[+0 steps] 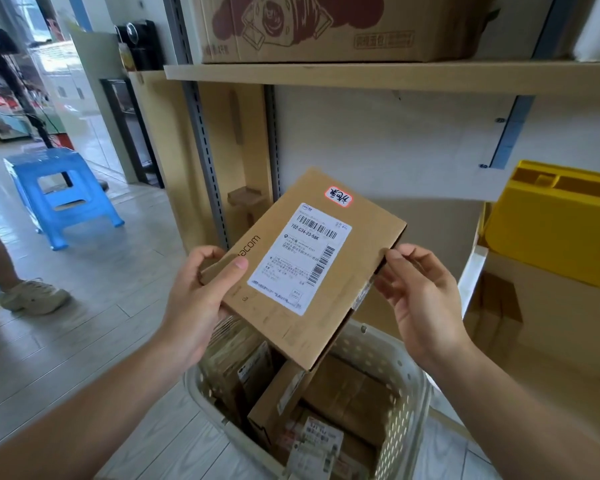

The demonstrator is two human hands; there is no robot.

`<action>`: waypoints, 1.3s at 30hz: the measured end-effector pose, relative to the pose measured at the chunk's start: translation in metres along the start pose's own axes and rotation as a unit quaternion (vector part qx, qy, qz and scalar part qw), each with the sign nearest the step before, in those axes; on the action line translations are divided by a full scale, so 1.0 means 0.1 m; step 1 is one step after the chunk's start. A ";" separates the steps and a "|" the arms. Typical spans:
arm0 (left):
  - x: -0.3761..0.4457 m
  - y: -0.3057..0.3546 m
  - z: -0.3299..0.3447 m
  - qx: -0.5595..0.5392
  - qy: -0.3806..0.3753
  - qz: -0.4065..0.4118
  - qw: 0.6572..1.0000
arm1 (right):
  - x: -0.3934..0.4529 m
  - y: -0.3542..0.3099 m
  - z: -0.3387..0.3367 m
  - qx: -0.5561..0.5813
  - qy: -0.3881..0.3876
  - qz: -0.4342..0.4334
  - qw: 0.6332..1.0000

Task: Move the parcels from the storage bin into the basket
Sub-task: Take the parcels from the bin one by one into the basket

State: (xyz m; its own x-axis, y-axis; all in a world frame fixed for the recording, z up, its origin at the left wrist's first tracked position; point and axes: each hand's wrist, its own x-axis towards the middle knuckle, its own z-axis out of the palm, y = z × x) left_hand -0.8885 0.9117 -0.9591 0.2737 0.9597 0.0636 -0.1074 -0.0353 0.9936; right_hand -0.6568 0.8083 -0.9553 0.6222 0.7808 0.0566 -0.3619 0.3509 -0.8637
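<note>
A flat brown cardboard parcel (302, 265) with a white shipping label and a small red-edged sticker is held in the air above the basket. My left hand (201, 289) grips its left edge, thumb on top and fingers underneath. My right hand (420, 299) pinches its right edge between thumb and fingertips. Below it on the floor stands a cream perforated plastic basket (402, 386) holding several cardboard parcels (284, 396), some upright. At the right, a yellow plastic storage bin (555, 223) sits on cardboard boxes.
A wooden shelf board (361, 76) with a large printed carton (326, 26) on it runs overhead. A grey slotted upright (205, 150) stands behind the parcel. A blue plastic stool (63, 195) and another person's shoe (32, 296) are on the tiled floor at left.
</note>
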 end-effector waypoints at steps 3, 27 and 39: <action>0.00 -0.02 0.00 0.014 -0.027 -0.008 1.000 | -0.03 0.02 -0.01 -0.074 -0.047 -0.017 0.996; -0.04 -0.08 0.26 0.040 -0.081 0.016 0.996 | -0.06 0.07 -0.08 -0.130 -0.141 -0.005 0.981; 0.00 -0.11 0.39 0.068 -0.076 0.017 0.995 | 0.02 0.09 -0.16 -0.146 -0.126 -0.004 0.981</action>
State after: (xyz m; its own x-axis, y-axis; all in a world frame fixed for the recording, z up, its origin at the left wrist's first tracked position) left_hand -0.8498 0.9010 -0.9667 0.4152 0.9042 0.0998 0.0084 -0.1135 0.9935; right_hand -0.6474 0.8047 -0.9707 0.4192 0.8945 0.1551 -0.1192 0.2236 -0.9674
